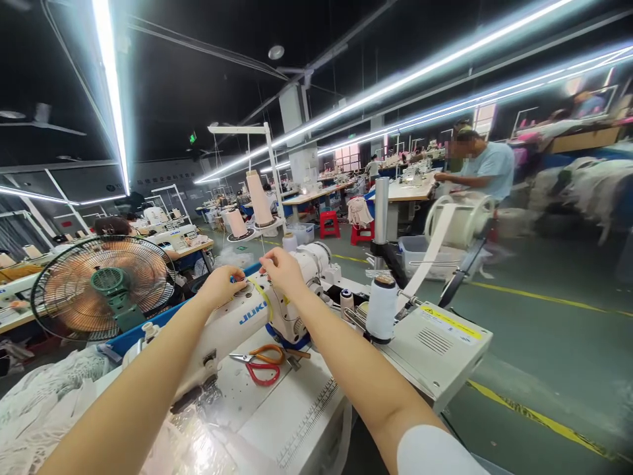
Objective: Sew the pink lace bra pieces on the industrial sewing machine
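Observation:
Both my hands are above the white JUKI sewing machine, close together over the top of its arm. My right hand has thumb and forefinger pinched on a fine thread that comes down from the cone stand. Just left of it, my left hand is closed, fingertips together near the machine's top; what they hold is too small to make out. Behind the hands stand a large peach thread cone and a smaller one. Scissors with orange and red handles lie on the machine bed below.
Pale lace fabric is heaped at the left. A big fan stands beyond it. To the right are a white thread cone, a grey control box and a tape reel. A co-worker works farther off.

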Motion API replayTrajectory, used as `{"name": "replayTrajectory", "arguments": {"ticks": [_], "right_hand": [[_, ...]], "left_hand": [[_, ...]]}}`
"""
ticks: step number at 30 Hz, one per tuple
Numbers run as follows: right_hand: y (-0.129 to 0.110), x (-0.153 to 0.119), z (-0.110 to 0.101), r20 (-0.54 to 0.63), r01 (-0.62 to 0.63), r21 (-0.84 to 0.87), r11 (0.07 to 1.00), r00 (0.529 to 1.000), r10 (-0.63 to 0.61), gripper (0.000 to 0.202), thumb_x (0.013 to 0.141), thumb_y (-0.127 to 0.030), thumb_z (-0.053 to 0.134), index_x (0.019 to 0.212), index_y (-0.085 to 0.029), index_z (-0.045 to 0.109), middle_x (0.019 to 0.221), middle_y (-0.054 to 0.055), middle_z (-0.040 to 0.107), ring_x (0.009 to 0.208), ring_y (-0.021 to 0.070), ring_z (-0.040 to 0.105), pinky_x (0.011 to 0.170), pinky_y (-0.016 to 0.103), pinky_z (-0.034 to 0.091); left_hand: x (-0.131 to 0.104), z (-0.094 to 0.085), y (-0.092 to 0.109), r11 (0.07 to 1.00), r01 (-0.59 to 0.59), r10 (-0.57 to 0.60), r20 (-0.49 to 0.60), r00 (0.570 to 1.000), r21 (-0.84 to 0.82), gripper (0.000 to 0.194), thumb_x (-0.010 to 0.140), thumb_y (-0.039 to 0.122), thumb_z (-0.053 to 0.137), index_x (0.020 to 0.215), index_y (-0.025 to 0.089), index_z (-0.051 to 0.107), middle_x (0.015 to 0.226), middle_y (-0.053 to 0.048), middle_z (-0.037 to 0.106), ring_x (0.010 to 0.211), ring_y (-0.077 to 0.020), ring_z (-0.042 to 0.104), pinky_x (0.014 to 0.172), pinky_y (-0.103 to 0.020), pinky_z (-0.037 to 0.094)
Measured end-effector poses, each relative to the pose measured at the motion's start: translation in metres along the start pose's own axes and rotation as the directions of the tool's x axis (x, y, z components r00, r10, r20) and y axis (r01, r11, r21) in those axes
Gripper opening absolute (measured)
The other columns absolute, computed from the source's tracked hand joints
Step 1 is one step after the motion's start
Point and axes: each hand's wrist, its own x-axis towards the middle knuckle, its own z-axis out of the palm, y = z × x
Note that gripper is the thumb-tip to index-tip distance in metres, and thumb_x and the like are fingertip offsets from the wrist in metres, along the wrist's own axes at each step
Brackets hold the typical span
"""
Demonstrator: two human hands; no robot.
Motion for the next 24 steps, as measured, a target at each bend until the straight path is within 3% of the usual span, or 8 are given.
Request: {"name": "replayTrajectory", "arguments": {"ticks": [4,10,14,17,20,24], "right_hand": [[-0.003,-0.001,-0.001,-0.008,0.014,-0.047,0.999,1.0,-0.014,0.008,0.087,-0.027,0.052,0.082,-0.021,0.052,0.068,-0.003,0.066,0.065,0.014,0.059,0.063,0.026,0.041],[-0.006,0.0,-0.001,0.004,0.029,-0.061,0.998,1.0,-0.029,0.009,0.09,-0.027,0.048,0.085,-0.021,0.053,0.074,-0.002,0.068,0.07,0.0142,0.06,0.066,0.025,0.042],[-0.005,0.003,0.002,0.038,-0.006,-0.046,0.999,0.999,0.007,0.01,0.092,-0.027,0.044,0.093,-0.021,0.053,0.076,-0.001,0.068,0.067,0.0137,0.059,0.065,0.026,0.043],[-0.005,0.004,0.006,0.136,-0.05,-0.008,0.999,0.989,0.051,0.012,0.092,-0.024,0.045,0.102,-0.02,0.052,0.07,-0.003,0.065,0.057,0.013,0.055,0.062,0.026,0.043],[-0.01,0.003,0.01,0.287,-0.111,0.061,0.992,0.954,0.089,0.021,0.09,-0.016,0.047,0.11,-0.018,0.049,0.061,-0.005,0.06,0.049,0.0122,0.05,0.057,0.025,0.042],[-0.022,-0.005,0.014,0.468,-0.177,0.212,0.961,0.882,0.059,0.022,0.089,-0.012,0.046,0.111,-0.016,0.048,0.058,-0.006,0.059,0.047,0.0093,0.047,0.052,0.021,0.04]], "left_hand": [[0.003,0.0,0.0,0.995,-0.073,0.07,0.048,0.996,0.074,0.012,0.056,0.028,0.07,0.066,0.022,0.068,0.076,-0.002,0.07,0.081,-0.0234,0.062,0.078,-0.031,0.048],[0.005,0.001,-0.007,0.991,-0.054,0.043,0.088,0.995,0.12,0.019,0.06,0.036,0.069,0.072,0.021,0.071,0.072,-0.002,0.071,0.068,-0.0217,0.064,0.063,-0.03,0.05],[0.004,-0.005,-0.007,0.988,-0.083,0.069,0.104,0.992,0.134,0.018,0.061,0.038,0.07,0.072,0.024,0.073,0.073,-0.002,0.073,0.07,-0.0222,0.066,0.064,-0.029,0.052],[-0.004,-0.015,-0.004,0.979,-0.129,0.121,0.059,0.991,0.158,0.019,0.067,0.034,0.066,0.081,0.024,0.075,0.089,-0.005,0.075,0.085,-0.0257,0.067,0.077,-0.032,0.053],[-0.019,-0.025,0.004,0.957,-0.208,0.223,-0.055,0.973,0.2,0.034,0.076,0.032,0.056,0.105,0.021,0.071,0.113,-0.011,0.069,0.109,-0.0315,0.059,0.097,-0.043,0.045],[-0.039,-0.03,0.016,0.914,-0.356,0.374,-0.063,0.925,0.194,0.046,0.077,0.027,0.053,0.122,0.025,0.062,0.112,-0.007,0.069,0.108,-0.0262,0.057,0.1,-0.04,0.042]]}}
